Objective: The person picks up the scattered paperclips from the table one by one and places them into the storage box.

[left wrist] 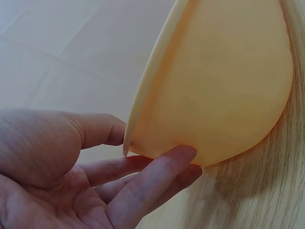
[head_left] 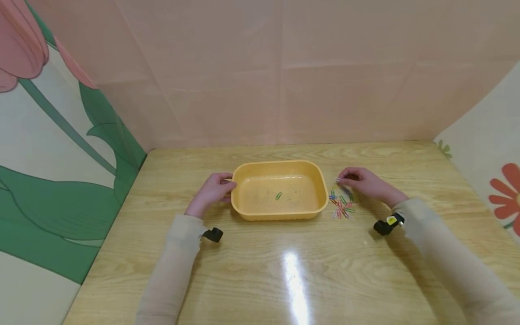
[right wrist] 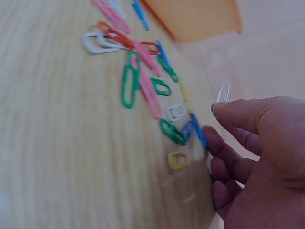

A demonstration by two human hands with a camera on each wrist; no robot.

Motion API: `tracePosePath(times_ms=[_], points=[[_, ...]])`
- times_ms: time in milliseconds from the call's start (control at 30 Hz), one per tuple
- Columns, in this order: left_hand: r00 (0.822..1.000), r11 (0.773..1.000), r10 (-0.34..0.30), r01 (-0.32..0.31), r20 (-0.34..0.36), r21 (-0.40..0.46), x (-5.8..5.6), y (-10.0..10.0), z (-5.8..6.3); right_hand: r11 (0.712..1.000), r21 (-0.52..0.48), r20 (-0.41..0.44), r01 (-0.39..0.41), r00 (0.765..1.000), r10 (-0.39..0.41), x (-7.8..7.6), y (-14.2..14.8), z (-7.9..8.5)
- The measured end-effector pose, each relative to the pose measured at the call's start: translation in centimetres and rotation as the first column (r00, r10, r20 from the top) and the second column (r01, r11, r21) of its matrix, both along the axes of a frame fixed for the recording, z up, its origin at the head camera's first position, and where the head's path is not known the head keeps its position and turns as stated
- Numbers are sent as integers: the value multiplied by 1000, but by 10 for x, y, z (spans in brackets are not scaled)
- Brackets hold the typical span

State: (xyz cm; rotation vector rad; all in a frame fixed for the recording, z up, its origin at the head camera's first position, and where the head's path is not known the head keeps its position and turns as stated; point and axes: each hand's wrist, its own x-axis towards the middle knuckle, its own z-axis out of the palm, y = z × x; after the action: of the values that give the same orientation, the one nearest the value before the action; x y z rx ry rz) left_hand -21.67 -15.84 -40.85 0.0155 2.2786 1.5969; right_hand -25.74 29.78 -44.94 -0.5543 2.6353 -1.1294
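A shallow yellow plastic basin [head_left: 256, 186] stands on the table with one green paper clip [head_left: 278, 196] inside it. At its left end my left hand [head_left: 213, 188] holds the rim, thumb at the edge and fingers under it against the outer wall, as the left wrist view shows. To the right of the basin, my right hand [head_left: 363, 181] pinches a white paper clip [right wrist: 219, 93] between thumb and index finger. Just below that hand, a scattered group of coloured paper clips [head_left: 340, 208] lies beside the basin's right end; pink, green, blue, yellow, red and white ones show.
Wood-grain table [head_left: 227, 280] spreads under everything, with a bright light reflection near its front. Behind it rises a pink covered wall [head_left: 280, 90]. Flower-patterned panels stand at the left and right. A small black camera [head_left: 213, 234] sits at the left wrist.
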Motion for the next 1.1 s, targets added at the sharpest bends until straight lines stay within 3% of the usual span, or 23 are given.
tracePosePath(times_ms=[200, 333, 433, 667, 933, 1100], points=[[1000, 1000, -3, 3, 2, -2, 0, 0, 0, 995, 1, 5, 97, 995, -97, -5, 7, 12], [1000, 1000, -1, 1, 0, 7, 0, -1, 0, 979, -148, 89, 138, 988, -126, -8, 8, 23], [1000, 1000, 1, -1, 0, 20, -1, -1, -1, 952, -259, 150, 166, 980, -130, -10, 5, 28], [1000, 999, -7, 7, -8, 32, -2, -1, -3, 904, -397, 213, 159, 974, -78, -14, -4, 35], [1000, 999, -6, 6, -8, 31, -3, -1, -3, 899, -423, 261, 116, 965, -2, -12, -26, 53], [1000, 1000, -8, 8, -9, 29, -2, -2, -1, 876, -471, 284, 103, 958, 40, -14, -45, 64]])
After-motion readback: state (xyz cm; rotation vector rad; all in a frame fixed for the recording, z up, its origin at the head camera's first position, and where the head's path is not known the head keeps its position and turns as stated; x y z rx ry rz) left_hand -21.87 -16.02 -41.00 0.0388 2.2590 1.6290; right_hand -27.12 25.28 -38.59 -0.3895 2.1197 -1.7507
